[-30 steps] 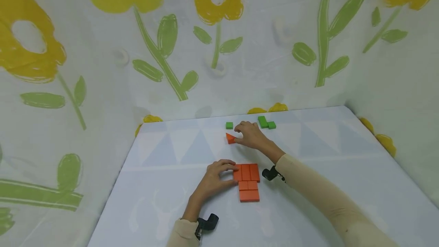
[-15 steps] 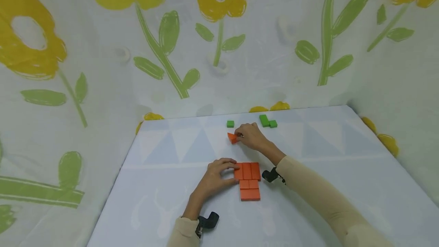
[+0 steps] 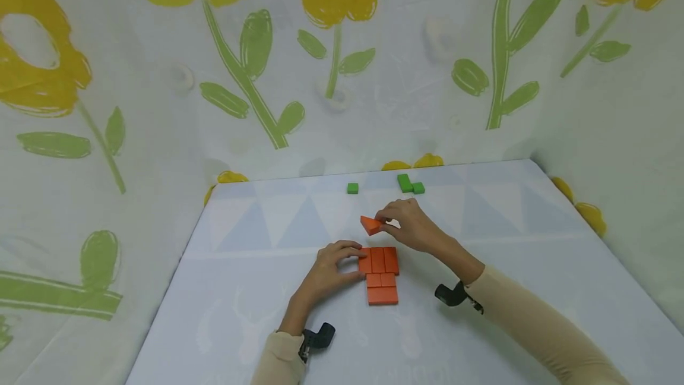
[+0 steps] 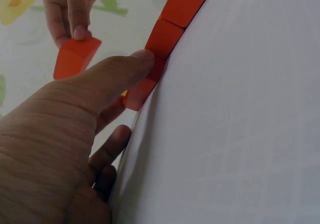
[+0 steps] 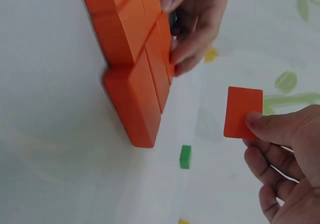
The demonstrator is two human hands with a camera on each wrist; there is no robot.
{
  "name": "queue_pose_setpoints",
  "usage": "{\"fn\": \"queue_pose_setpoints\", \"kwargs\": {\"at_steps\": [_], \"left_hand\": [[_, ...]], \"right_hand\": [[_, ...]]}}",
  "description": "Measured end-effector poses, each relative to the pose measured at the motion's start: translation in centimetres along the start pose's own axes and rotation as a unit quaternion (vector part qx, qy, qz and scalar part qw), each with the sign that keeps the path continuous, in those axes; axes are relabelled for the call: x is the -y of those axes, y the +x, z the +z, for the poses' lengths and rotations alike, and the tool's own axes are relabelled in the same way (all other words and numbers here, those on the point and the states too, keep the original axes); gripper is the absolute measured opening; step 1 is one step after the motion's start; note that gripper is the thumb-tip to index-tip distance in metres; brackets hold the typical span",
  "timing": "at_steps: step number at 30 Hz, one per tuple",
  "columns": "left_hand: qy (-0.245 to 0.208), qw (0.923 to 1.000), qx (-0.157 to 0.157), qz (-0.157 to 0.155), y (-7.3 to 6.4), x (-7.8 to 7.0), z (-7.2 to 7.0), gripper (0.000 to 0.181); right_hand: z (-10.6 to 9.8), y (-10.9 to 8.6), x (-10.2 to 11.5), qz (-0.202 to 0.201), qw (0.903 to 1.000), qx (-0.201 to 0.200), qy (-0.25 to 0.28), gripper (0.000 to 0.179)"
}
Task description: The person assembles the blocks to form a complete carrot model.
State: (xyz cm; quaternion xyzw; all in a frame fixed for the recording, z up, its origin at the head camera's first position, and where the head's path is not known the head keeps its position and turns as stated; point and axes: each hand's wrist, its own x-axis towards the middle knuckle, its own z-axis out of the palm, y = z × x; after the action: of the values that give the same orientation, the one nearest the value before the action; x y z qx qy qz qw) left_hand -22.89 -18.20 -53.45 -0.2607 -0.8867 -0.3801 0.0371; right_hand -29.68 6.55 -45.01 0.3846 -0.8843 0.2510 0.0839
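Observation:
An orange triangular block (image 3: 370, 226) is up off the table, pinched at one end between the thumb and fingertips of my right hand (image 3: 412, 224). In the right wrist view that block (image 5: 243, 112) shows a flat rectangular face. Just nearer to me lies a flat arrangement of several orange-red blocks (image 3: 380, 280), wider at the far end and narrower at the near end. My left hand (image 3: 328, 269) grips its far left block (image 3: 365, 261), index finger at the far end and thumb (image 4: 144, 55) at the near corner.
One small green block (image 3: 352, 188) lies at the back of the white patterned table (image 3: 240, 290). Right of it are a longer green block (image 3: 404, 183) and a small green block (image 3: 418, 188) side by side. A flower-print curtain (image 3: 395, 76) hangs behind the table.
My right hand closes its pinch on the triangular block, lifts it and brings it nearer to the orange-red arrangement. My left hand keeps its place at the left side.

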Motion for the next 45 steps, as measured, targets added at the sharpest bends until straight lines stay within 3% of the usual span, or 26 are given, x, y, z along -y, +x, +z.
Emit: {"fn": "queue_pose_setpoints", "kwargs": {"at_steps": [8, 18, 28, 45], "left_hand": [[-0.003, 1.0000, -0.001, 0.000, -0.1, 0.4, 0.2, 0.039], [0.002, 1.0000, 0.003, -0.001, -0.2, 0.3, 0.0, 0.039], [-0.005, 1.0000, 0.001, 0.002, -0.1, 0.2, -0.1, 0.040], [0.009, 1.0000, 0.004, 0.002, -0.1, 0.2, 0.0, 0.041]], "right_hand": [[-1.0, -4.1, 2.5, -0.031, 0.9991, 0.026, 0.015, 0.021], [0.1, -7.7, 3.5, -0.089, 0.9958, 0.008, 0.022, 0.028], [1.7, -9.3, 4.3, -0.145, 0.9888, 0.007, 0.036, 0.027], [2.7, -10.9, 4.3, -0.150, 0.9880, 0.037, 0.005, 0.026]]}}
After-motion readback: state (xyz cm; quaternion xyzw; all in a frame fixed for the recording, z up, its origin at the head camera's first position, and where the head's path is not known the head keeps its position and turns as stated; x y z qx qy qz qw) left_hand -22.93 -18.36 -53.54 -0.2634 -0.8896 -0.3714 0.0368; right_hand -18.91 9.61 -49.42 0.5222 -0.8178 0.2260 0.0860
